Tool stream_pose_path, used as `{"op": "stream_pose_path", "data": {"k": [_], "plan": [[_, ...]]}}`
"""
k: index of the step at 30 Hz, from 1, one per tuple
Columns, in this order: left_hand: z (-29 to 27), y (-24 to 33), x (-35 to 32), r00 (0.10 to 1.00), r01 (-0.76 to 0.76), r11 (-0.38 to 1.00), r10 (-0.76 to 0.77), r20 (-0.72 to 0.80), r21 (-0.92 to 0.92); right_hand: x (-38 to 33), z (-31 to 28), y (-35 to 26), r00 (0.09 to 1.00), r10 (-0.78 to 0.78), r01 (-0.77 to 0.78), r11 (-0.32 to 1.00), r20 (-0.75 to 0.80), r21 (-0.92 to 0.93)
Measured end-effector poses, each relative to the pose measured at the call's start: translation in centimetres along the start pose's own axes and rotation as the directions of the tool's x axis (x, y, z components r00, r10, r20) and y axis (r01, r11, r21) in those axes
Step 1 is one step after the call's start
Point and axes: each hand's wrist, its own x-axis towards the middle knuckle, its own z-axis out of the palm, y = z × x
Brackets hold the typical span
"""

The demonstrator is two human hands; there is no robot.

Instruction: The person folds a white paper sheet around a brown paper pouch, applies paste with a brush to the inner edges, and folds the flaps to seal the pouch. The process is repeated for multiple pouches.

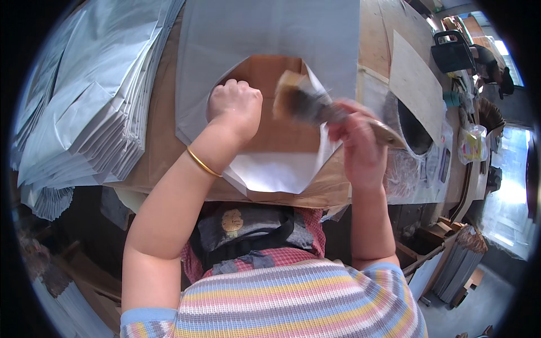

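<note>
A large pale grey paper bag (270, 28) lies flat before me, its near end folded out into a many-sided opening with a brown inner face (293, 135) and a white flap (265, 172). My left hand (235, 104) is closed in a fist over the opening's left side; its fingertips are hidden, so what it grips, if anything, does not show. In my right hand (358, 138) is a wide flat paintbrush (304, 104), held by its handle. The light bristles point left above the brown face, and the brush is smeared by motion.
Stacked grey paper bags (107, 96) fill the table's left side. To the right are a dark round container (411, 129) partly under a pale board (414, 84), and clear plastic (403, 172). A black handled container (452, 52) stands farther off, near another person (493, 67).
</note>
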Motion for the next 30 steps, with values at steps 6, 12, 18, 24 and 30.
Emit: {"op": "stream_pose_path", "data": {"k": [6, 12, 18, 24, 30], "plan": [[-0.1, 1.1, -0.3, 0.993, -0.106, 0.989, 0.111, -0.041, 0.105, 4.8, -0.8, 10.9, 0.993, 0.091, -0.002, 0.637, -0.073, 0.771], [1.2, -3.1, -4.1, 0.759, -0.474, 0.734, 0.06, -0.649, -0.487, 4.9, -1.6, 12.0, 0.945, -0.047, -0.289, 0.343, 0.323, 0.894], [7.7, -3.9, -4.6, 0.938, -0.014, 0.984, -0.049, -0.343, -0.177, 4.4, -0.5, 11.1, 0.943, 0.1, -0.329, 0.444, 0.318, 0.833], [7.4, -1.9, -9.7, 0.976, -0.155, 0.96, 0.112, -0.189, -0.232, 4.7, -1.5, 11.8, 0.895, 0.078, -0.428, 0.424, 0.439, 0.798], [6.1, -5.4, -5.3, 0.921, -0.326, 0.922, 0.26, -0.289, -0.209, 0.9, -1.7, 9.4, 0.855, 0.222, -0.449, 0.769, 0.468, 0.456]]}}
